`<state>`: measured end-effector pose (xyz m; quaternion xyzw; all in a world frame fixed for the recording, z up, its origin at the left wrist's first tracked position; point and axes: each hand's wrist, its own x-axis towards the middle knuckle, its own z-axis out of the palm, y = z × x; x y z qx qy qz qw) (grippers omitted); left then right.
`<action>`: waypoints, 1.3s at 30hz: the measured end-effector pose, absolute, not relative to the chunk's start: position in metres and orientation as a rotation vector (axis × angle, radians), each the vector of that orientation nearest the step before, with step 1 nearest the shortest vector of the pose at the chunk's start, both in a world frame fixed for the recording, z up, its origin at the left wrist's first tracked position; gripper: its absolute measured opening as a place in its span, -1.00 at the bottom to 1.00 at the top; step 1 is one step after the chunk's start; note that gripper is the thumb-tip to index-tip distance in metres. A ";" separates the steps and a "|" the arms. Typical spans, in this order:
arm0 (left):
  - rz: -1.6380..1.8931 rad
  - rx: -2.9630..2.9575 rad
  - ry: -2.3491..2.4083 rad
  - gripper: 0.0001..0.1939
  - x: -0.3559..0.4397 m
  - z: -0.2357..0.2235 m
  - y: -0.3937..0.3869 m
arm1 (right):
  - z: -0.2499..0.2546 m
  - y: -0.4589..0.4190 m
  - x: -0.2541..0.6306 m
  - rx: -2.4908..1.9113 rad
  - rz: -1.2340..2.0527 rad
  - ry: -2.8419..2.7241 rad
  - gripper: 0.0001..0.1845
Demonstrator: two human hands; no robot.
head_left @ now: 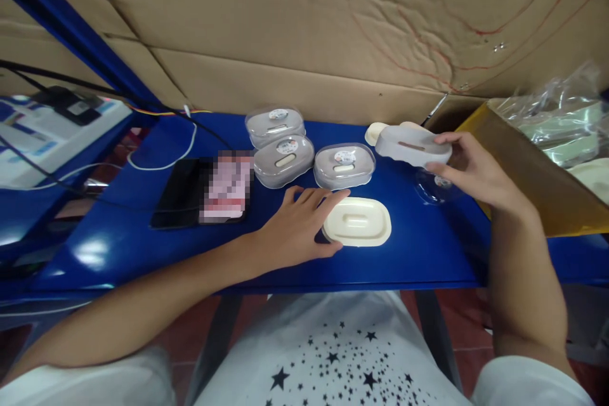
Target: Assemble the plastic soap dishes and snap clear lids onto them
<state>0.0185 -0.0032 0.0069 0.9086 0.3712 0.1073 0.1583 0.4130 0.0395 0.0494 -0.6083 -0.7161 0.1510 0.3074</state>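
My left hand hovers at the left end of a cream oval tray that has a raised bar in its middle. Its fingers are spread, with thumb and forefinger on either side of the tray's edge. My right hand grips the right end of a grey oval dish with a slot, raised above the blue table. Below that dish lies a clear plastic lid with a round sticker, partly hidden. Cream oval pieces show behind the dish.
Grey dishes under clear lids stand ahead: one at centre, another beside it, a third behind. A phone lies at left. An open carton with bagged green pieces is at right; cardboard walls the back.
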 end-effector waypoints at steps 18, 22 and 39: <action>0.643 2.559 0.928 0.32 0.016 0.004 0.003 | 0.047 -0.004 0.342 -1.137 0.808 -2.604 -0.40; 0.521 2.567 0.901 0.29 0.017 -0.004 0.005 | 0.041 -0.009 0.338 -1.186 0.757 -2.666 -0.32; 0.400 2.654 0.925 0.03 0.015 -0.010 0.004 | 0.028 0.007 0.341 -1.083 0.835 -2.649 -0.17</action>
